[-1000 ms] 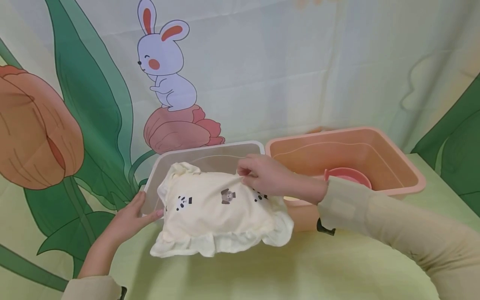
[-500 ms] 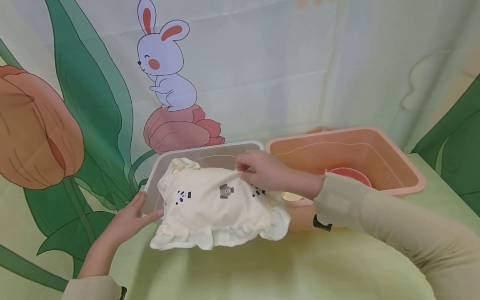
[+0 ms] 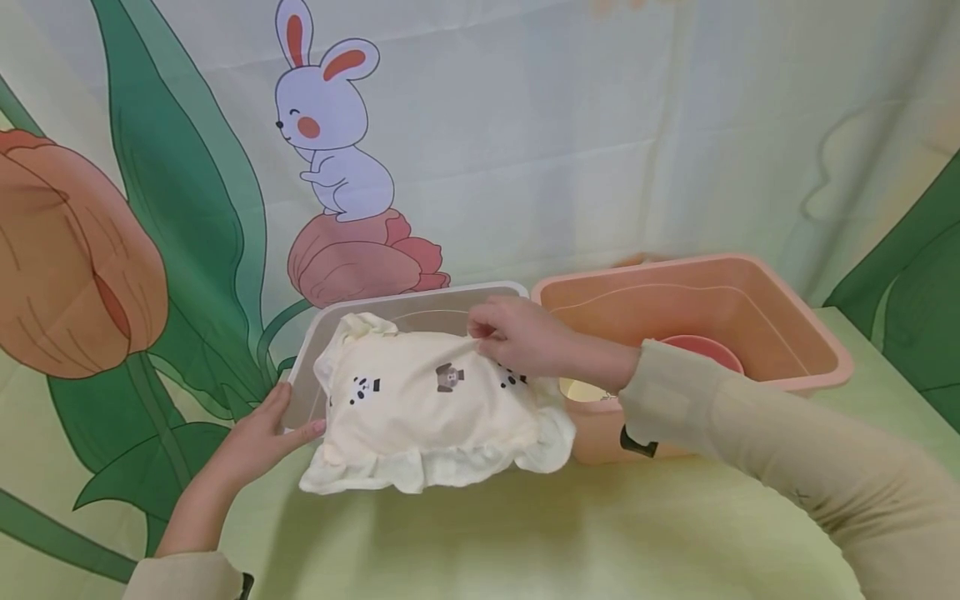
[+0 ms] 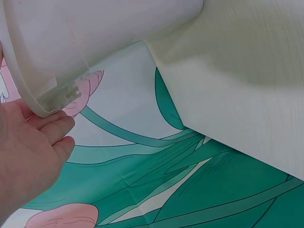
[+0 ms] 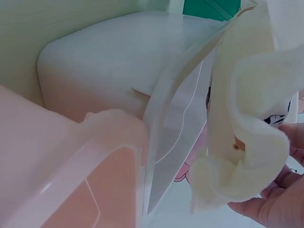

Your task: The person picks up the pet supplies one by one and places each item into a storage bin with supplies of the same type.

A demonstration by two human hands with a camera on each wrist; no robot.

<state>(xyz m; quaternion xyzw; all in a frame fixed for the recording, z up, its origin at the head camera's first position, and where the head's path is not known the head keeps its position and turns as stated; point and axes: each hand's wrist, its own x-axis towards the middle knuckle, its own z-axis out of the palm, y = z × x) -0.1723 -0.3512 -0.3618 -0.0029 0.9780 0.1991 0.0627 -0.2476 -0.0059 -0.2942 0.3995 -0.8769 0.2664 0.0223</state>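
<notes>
My right hand pinches the upper edge of a small cream pillow with panda and dog prints and a white ruffled border. The pillow hangs tilted over the front of the pale grey bin, hiding much of that bin's opening. In the right wrist view, the pillow's ruffle overlaps the fingers of my right hand. My left hand grips the grey bin at its left rim. The left wrist view has the fingers of my left hand curled at the rim corner of the bin.
Right beside the grey bin stands a peach bin. It holds a round pink-red item and a pale yellow item, partly hidden by my right arm. Light green table surface lies in front; a printed rabbit-and-tulip cloth hangs behind.
My right hand has risen a little and shifted slightly left with the pillow, whose lower ruffle now sits higher. More of the pale yellow item shows. The left hand has stayed in place.
</notes>
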